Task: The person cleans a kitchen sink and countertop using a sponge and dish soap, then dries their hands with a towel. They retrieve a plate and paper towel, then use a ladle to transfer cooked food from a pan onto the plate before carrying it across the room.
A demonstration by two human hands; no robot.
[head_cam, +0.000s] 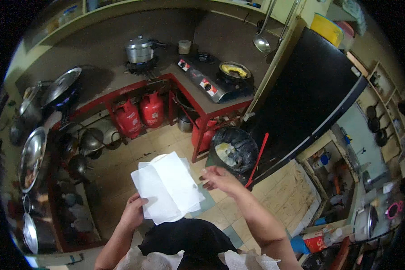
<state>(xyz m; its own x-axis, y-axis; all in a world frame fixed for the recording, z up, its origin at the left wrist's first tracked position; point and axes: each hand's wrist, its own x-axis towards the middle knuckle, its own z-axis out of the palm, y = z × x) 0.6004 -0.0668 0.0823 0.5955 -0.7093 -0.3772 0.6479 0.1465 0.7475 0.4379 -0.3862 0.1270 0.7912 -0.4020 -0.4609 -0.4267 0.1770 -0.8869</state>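
My left hand (135, 208) grips the left edge of a plate (160, 157) lined with white paper towels. The overlapping paper towels (170, 189) hide most of the plate; only parts of its pale rim show. Just right of the sheets hovers my right hand (220, 181), its fingers slightly bent and apart, with nothing seen in them. Beyond that hand stands a waste bin (253, 143) lined with a black plastic bag, with pale waste inside.
A gas stove (206, 82) bears a pan (235, 71) with yellow food. Left of it, a pressure cooker (140, 50) sits on a burner. Red gas cylinders (152, 109) stand under the counter. A black refrigerator (297, 87) rises at right, near a red stick (259, 157).
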